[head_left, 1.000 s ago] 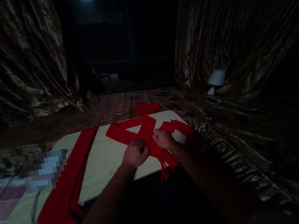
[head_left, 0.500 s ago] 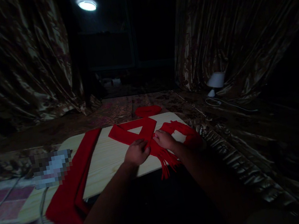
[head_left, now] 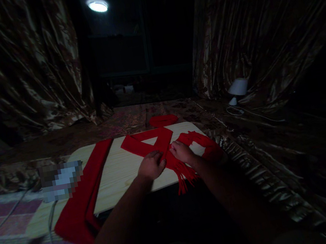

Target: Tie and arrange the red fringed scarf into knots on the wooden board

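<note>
A red fringed scarf [head_left: 163, 138] lies folded across itself on a pale wooden board [head_left: 119, 177], its loops forming a triangle, with the fringe hanging over the near edge. My left hand [head_left: 151, 166] rests on the scarf's left side, fingers laid flat and thumb apart. Just to its right, my right hand [head_left: 182, 151] is closed, its fingers pinching the scarf near the crossing. More bunched red fabric [head_left: 210, 147] lies right of that hand; whether it belongs to the same scarf I cannot tell.
A long folded red cloth [head_left: 85, 199] lies across the board's left side, beside a blurred device [head_left: 63, 182] with a cable. Behind the board sits a red ring-shaped piece [head_left: 163, 120]. A small white lamp [head_left: 238, 87] stands far right. Curtains [head_left: 30, 69] hang behind.
The whole view has shifted slightly, so everything appears a little further right. My hands keep the same places on the scarf, which looks nearly unchanged.
</note>
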Demonstrator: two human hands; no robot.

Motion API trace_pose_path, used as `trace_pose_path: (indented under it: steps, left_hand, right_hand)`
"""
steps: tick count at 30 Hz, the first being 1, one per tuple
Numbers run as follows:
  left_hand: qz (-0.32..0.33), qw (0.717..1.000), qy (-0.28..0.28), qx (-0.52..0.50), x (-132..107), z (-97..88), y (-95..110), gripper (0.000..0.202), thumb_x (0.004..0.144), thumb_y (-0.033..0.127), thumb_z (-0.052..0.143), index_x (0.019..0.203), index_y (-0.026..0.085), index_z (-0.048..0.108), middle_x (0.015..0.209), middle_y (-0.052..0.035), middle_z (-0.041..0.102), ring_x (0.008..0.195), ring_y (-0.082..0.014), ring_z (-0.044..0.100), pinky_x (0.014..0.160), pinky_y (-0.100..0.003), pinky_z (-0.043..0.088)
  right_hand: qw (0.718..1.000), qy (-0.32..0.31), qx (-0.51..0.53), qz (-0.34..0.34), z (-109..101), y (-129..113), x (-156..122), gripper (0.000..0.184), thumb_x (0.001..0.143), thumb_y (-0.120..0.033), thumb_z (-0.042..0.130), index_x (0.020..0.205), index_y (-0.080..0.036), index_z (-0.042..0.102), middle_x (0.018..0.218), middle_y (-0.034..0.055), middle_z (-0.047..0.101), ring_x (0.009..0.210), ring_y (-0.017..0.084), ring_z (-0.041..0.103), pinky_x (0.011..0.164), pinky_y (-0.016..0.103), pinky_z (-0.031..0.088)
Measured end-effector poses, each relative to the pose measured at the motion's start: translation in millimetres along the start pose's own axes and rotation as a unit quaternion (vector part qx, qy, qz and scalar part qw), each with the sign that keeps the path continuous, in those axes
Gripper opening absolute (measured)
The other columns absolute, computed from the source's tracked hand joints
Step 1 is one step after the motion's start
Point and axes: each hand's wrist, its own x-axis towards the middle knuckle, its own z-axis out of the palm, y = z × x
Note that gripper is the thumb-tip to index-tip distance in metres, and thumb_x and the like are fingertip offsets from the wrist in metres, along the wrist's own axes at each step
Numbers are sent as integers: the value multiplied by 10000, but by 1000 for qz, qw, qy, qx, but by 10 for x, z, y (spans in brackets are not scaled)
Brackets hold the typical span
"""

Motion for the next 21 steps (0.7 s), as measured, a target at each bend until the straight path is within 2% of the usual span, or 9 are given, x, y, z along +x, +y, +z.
trace_pose_path:
  steps: [9,14,16,19,21]
  left_hand:
    - [-1,1000,-11,5,-2,-53,35,465,958,400,451,1280,132,653,1259,-138,677,1168,-253,626,1069,-373,473]
    - [-7,1000,-16,4,-5,-56,25,473,962,428,444,1287,144,640,1270,-139,667,1174,-259,619,1065,-375,470]
    - [-7,1000,-17,2,-3,-52,19,479,964,437,438,1285,146,641,1269,-140,667,1175,-263,617,1063,-379,470]
    - [-4,1000,-14,3,0,-42,10,475,963,432,437,1274,140,646,1256,-142,673,1171,-273,615,1052,-385,473]
    - [0,1000,-11,3,2,-36,6,471,960,426,441,1266,134,649,1238,-145,679,1163,-278,616,1043,-388,475]
  right_hand:
    - [1000,6,15,-4,-11,-11,16,107,951,-246,553,932,-171,626,976,76,681,887,171,593,790,254,416]
    - [998,-48,50,10,-286,90,63,124,931,-192,533,891,-180,650,874,38,699,741,146,589,660,239,396]
    - [999,-17,26,27,-456,193,50,150,931,-171,507,910,-179,656,899,52,702,785,159,602,699,248,409]
    - [995,40,-65,62,-675,400,-11,164,906,-162,530,1007,-165,660,1031,117,689,977,218,603,855,298,420]
    - [987,35,-121,102,-762,549,-62,271,866,-207,608,1129,-150,641,1167,168,650,1116,277,569,933,348,414]
